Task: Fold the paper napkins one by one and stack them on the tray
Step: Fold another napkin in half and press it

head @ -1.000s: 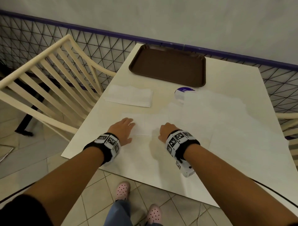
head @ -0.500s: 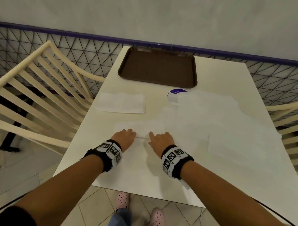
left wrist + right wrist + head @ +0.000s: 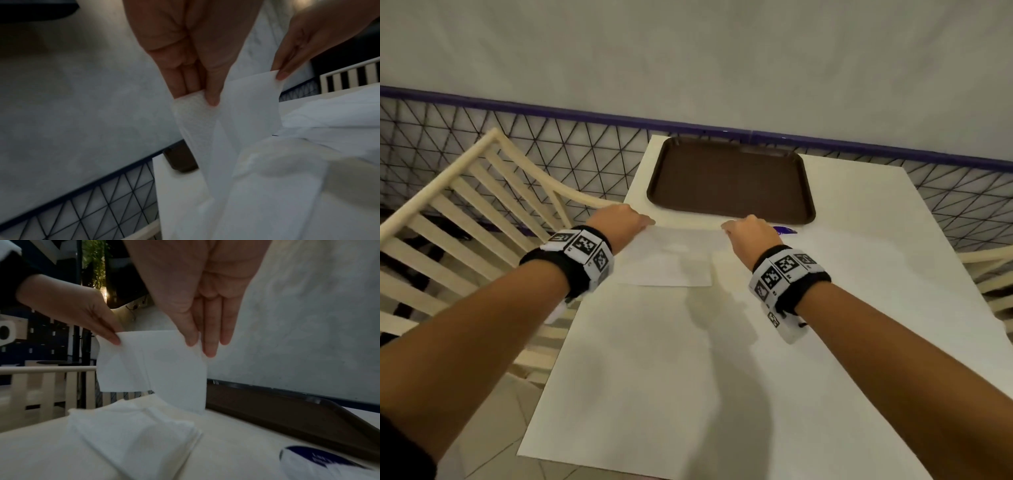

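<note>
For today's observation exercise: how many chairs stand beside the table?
2. The left chair stands by the table's left edge; the right chair, mostly cropped, by its right. Others may be hidden.

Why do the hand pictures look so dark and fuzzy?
Left wrist view: dim, and the napkin looks smeared by motion. Right wrist view: dim too, with the tray soft. Head view: brighter, though arm shadows fall on the table.

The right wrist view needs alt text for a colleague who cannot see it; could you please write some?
Two hands hold a white paper napkin up by its top corners, right hand and left hand pinching one each. It hangs above another napkin on the table, beside a brown tray.
</note>
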The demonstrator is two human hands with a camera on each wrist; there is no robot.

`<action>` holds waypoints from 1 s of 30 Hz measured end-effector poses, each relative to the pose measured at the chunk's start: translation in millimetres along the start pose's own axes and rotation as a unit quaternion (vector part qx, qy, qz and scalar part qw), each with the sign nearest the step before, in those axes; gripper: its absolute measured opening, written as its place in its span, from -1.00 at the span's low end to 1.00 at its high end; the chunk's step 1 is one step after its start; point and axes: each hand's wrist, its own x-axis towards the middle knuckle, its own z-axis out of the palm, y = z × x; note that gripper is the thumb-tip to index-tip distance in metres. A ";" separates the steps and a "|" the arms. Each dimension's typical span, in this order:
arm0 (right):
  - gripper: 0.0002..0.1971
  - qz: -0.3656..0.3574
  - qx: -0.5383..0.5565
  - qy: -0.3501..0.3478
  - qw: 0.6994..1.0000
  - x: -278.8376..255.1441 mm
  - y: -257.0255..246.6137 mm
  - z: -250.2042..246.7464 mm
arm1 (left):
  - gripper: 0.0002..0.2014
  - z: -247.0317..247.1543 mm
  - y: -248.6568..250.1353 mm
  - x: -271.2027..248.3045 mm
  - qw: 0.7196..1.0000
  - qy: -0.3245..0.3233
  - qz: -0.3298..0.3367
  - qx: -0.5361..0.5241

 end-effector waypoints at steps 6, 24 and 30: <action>-0.50 0.024 0.061 0.026 0.998 17.0 -2.6 4.3 | -0.56 4.3 -14.0 -5.6 0.998 0.061 0.013 0.033; -0.40 0.035 0.086 -0.073 0.993 15.6 -37.8 88.0 | -0.31 102.5 -23.7 -4.6 0.988 -0.110 0.095 -0.058; -0.42 0.034 0.083 -0.089 0.992 10.7 -34.5 97.7 | -0.33 109.5 -16.0 -7.2 0.987 -0.100 0.113 -0.047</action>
